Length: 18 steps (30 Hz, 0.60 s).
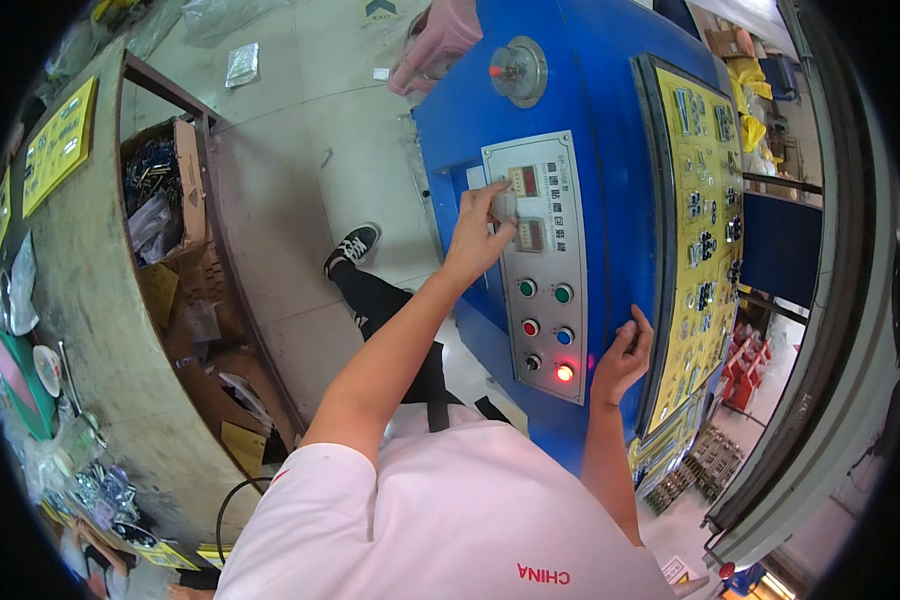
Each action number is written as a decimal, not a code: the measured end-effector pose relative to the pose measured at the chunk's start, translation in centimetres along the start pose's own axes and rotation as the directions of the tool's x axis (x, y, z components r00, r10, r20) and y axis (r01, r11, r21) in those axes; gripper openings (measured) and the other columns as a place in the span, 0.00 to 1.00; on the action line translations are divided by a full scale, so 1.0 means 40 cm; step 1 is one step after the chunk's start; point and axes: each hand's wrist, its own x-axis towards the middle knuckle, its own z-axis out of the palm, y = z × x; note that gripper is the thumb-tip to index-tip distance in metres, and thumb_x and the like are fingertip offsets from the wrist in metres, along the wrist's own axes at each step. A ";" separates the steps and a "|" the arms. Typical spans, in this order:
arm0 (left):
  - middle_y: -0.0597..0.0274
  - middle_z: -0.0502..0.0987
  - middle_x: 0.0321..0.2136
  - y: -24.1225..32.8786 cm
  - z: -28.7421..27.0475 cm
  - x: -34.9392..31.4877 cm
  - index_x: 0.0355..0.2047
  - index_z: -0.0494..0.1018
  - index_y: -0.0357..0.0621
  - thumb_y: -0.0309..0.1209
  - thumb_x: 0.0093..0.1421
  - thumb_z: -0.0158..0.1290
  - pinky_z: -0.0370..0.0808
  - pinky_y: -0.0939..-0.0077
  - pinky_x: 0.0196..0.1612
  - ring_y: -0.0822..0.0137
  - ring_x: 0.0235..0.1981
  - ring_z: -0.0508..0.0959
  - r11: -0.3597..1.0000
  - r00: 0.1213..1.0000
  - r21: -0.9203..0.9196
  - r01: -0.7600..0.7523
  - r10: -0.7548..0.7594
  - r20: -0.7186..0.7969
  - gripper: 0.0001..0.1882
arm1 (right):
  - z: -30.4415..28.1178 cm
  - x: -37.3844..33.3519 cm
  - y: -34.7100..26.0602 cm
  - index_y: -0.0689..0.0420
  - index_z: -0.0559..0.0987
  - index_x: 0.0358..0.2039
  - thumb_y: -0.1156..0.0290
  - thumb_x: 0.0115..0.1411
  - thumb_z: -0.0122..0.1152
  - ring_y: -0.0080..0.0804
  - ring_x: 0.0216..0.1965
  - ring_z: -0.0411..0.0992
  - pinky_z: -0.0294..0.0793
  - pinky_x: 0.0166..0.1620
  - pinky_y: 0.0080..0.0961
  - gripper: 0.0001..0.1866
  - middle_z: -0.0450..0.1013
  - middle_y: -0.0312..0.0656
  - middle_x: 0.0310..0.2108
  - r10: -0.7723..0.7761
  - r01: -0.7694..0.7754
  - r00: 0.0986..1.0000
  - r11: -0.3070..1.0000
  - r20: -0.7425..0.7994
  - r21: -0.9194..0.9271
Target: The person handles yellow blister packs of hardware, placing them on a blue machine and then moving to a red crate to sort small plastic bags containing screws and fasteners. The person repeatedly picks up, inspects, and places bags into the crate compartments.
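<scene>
My left hand (477, 238) reaches over the grey control panel (548, 290) on a blue machine (592, 130). Its index finger is by the upper digital display (523, 181), and the thumb is near the lower display (530, 236). The two fingertips stand apart; a greyish patch between them is hard to make out. Lower on the panel sit several round buttons, among them a lit red one (565, 372). My right hand (622, 358) is beside this light, close to the machine's edge, with fingers loosely bent and apart and nothing visible in them.
A yellow sample board (698, 230) with small metal parts hangs on the machine's right side. To the left stands a worn workbench (100, 290) with cartons (190, 180) underneath. Something pink (440, 45) is beyond the machine. A plastic packet (242, 64) lies on the tiled floor.
</scene>
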 end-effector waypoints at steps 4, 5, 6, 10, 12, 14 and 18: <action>0.47 0.66 0.54 0.011 -0.002 0.008 0.68 0.65 0.53 0.30 0.62 0.57 0.78 0.62 0.52 0.55 0.40 0.78 0.999 0.999 0.033 0.042 -0.043 0.002 0.33 | 0.014 -0.001 0.002 0.60 0.83 0.54 0.69 0.77 0.52 0.21 0.25 0.61 0.63 0.28 0.24 0.14 0.74 0.37 0.34 -0.025 0.024 0.999 0.999 0.022 0.023; 0.47 0.66 0.53 0.013 -0.005 0.013 0.68 0.65 0.54 0.30 0.61 0.57 0.78 0.62 0.52 0.54 0.40 0.78 0.995 0.997 0.068 0.070 -0.072 0.033 0.33 | 0.016 -0.001 0.003 0.60 0.83 0.53 0.69 0.77 0.52 0.21 0.25 0.61 0.63 0.28 0.25 0.14 0.74 0.37 0.34 -0.026 0.026 0.999 0.999 0.023 0.029; 0.47 0.66 0.53 0.014 -0.010 0.019 0.68 0.66 0.55 0.30 0.61 0.57 0.78 0.62 0.51 0.54 0.40 0.78 0.994 0.997 0.078 0.070 -0.073 0.035 0.33 | 0.020 -0.001 0.002 0.60 0.83 0.53 0.69 0.77 0.52 0.21 0.25 0.61 0.63 0.28 0.25 0.14 0.74 0.37 0.35 -0.026 0.025 0.999 0.999 0.023 0.035; 0.47 0.67 0.54 0.011 -0.030 0.036 0.69 0.64 0.54 0.30 0.61 0.59 0.78 0.62 0.50 0.57 0.41 0.78 0.991 0.992 0.101 0.092 -0.100 0.077 0.35 | 0.029 -0.005 -0.003 0.60 0.83 0.53 0.69 0.77 0.51 0.21 0.25 0.61 0.63 0.28 0.25 0.14 0.75 0.37 0.37 0.004 -0.007 0.999 0.999 0.050 0.052; 0.49 0.69 0.52 0.004 -0.026 0.043 0.65 0.65 0.48 0.31 0.61 0.62 0.78 0.64 0.49 0.59 0.41 0.78 0.997 0.997 -0.034 0.067 -0.067 -0.021 0.33 | 0.033 -0.008 -0.007 0.60 0.83 0.52 0.70 0.76 0.51 0.22 0.25 0.63 0.64 0.29 0.26 0.14 0.75 0.38 0.37 0.038 -0.041 0.997 0.998 0.063 0.052; 0.50 0.70 0.51 -0.008 -0.014 0.062 0.61 0.66 0.44 0.33 0.60 0.66 0.78 0.65 0.47 0.61 0.41 0.78 0.985 0.989 -0.157 0.063 -0.083 -0.121 0.31 | 0.039 -0.008 -0.012 0.60 0.83 0.51 0.71 0.76 0.52 0.25 0.25 0.65 0.66 0.29 0.27 0.13 0.75 0.40 0.37 -0.010 0.008 0.999 0.999 0.043 0.051; 0.53 0.72 0.41 -0.029 0.004 0.123 0.45 0.69 0.40 0.42 0.58 0.72 0.77 0.65 0.42 0.62 0.37 0.76 0.987 0.984 -0.112 0.115 -0.129 -0.123 0.27 | 0.053 0.000 -0.023 0.60 0.83 0.49 0.74 0.74 0.53 0.34 0.27 0.70 0.70 0.32 0.31 0.12 0.75 0.44 0.36 -0.029 0.028 0.999 0.999 0.030 0.037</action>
